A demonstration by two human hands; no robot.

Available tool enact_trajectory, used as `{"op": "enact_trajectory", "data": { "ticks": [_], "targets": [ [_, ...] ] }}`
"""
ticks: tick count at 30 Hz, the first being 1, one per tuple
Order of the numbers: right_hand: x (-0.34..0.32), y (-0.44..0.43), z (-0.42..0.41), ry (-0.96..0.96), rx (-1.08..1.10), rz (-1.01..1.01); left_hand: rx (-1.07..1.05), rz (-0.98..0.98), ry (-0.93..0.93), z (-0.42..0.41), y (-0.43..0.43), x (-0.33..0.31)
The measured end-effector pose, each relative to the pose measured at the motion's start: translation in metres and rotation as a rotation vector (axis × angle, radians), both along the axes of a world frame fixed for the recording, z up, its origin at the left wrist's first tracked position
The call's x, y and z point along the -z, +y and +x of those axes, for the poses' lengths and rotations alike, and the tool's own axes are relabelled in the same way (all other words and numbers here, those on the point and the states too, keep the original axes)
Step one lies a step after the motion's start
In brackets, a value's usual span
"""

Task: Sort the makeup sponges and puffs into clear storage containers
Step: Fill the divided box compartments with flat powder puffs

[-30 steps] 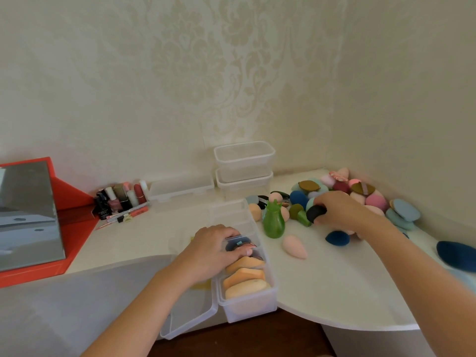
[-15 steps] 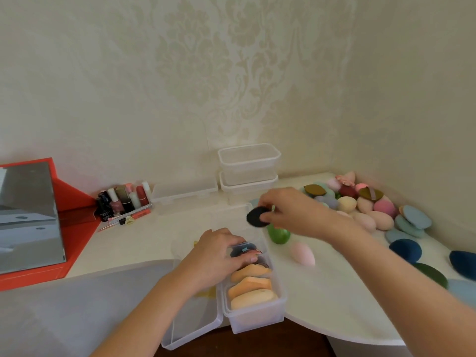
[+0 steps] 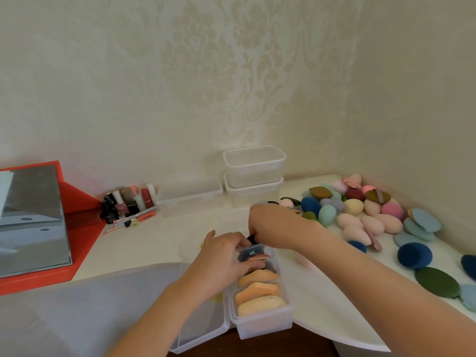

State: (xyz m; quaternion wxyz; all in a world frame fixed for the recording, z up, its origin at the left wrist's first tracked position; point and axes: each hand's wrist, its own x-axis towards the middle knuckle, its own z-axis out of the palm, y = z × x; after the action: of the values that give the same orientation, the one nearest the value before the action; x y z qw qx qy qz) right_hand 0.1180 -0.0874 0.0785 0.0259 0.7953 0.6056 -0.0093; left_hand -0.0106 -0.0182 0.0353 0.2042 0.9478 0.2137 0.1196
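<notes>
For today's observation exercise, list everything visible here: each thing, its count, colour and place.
box: one, clear, table's near edge, part filled.
orange puffs: three, in the box's near end.
tray: one, clear, left of the box.
stacked boxes: two, clear, by the wall.
flat box: one, clear, left of the stack.
loose sponges and puffs: many, mixed colours, table's right side.
cosmetics: several, mixed, by the wall, left.
mirror: one, red-framed, far left.
table: one, white.
left hand: touches puffs in the box.
right hand: pinches a black puff over the box's far end.
</notes>
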Motion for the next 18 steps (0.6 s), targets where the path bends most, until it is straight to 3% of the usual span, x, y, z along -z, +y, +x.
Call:
{"op": "enact_trajectory", "data": {
  "ticks": [3,9,14,18],
  "targets": [
    [0.000,0.002,0.000,0.039,-0.035,-0.092,0.012,0.003,-0.012,-0.001,0.001,0.003],
    [-0.003,0.003,0.004,0.068,-0.007,-0.087,0.022,-0.014,-0.013,0.000,0.005,0.005],
    [-0.011,-0.002,0.004,0.049,-0.034,-0.268,0.034,-0.008,0.020,0.001,0.003,0.003],
    [-0.009,-0.003,-0.002,0.052,-0.030,-0.251,0.038,-0.045,0.058,0.002,0.000,-0.002]
  ]
}}
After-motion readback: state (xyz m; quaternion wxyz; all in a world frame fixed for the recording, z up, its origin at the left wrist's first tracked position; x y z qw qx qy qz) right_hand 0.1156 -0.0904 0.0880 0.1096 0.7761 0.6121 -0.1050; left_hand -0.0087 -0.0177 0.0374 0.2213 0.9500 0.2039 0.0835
